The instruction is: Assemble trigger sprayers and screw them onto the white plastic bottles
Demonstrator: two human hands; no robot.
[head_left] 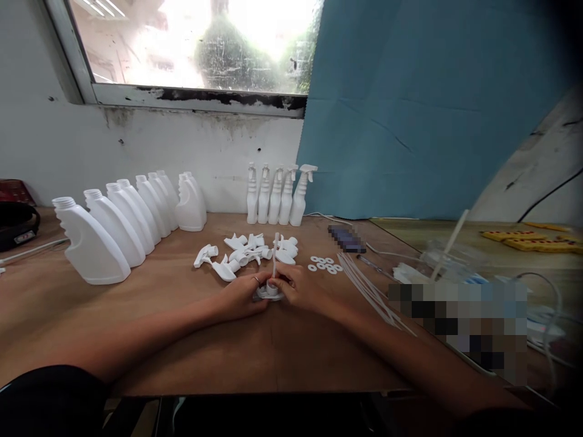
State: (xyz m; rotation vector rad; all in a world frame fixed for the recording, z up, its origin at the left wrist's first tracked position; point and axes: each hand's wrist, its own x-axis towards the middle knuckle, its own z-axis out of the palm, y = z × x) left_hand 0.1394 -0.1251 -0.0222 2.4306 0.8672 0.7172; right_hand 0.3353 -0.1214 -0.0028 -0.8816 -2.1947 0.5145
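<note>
Both hands meet at the middle of the brown table around a white trigger spray head [270, 292], which lies low between them. A thin white tube [276, 250] stands upright out of it. My left hand [246, 292] has its fingers wrapped round the spray head's left side. With thumb and fingers, my right hand [294, 286] pinches the tube near its lower end, where it meets the head. Just beyond the hands lies a loose pile of white spray heads [248, 250]. To the right are several white ring washers [324, 264] and a bundle of long thin tubes [368, 291].
Large white bottles without caps [98, 249] stand in rows at the left. Slim white spray bottles [276, 200] line up by the wall. A pixelated dark object [347, 238], a pen [368, 263], cables and plastic bags [449, 261] lie at the right.
</note>
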